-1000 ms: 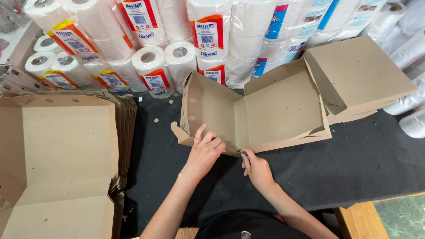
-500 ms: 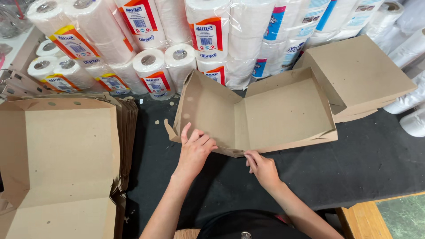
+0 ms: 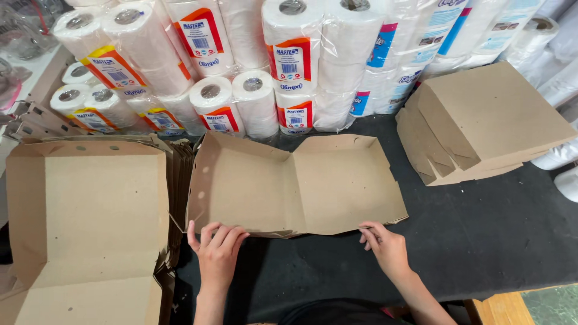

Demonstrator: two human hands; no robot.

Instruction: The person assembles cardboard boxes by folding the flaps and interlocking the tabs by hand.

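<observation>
On the black desk [image 3: 481, 241] right in front sits a half-folded brown cardboard box [image 3: 295, 183], lying open with its walls partly up. Left hand [image 3: 217, 250] rests flat on its near-left edge, fingers spread, not pinching anything. Right hand [image 3: 385, 247] has fingers curled onto the near-right edge. Stack of flat blanks [image 3: 84, 210] at left, finished boxes [image 3: 487, 120] at right, wrapped paper rolls [image 3: 289, 66] behind
</observation>
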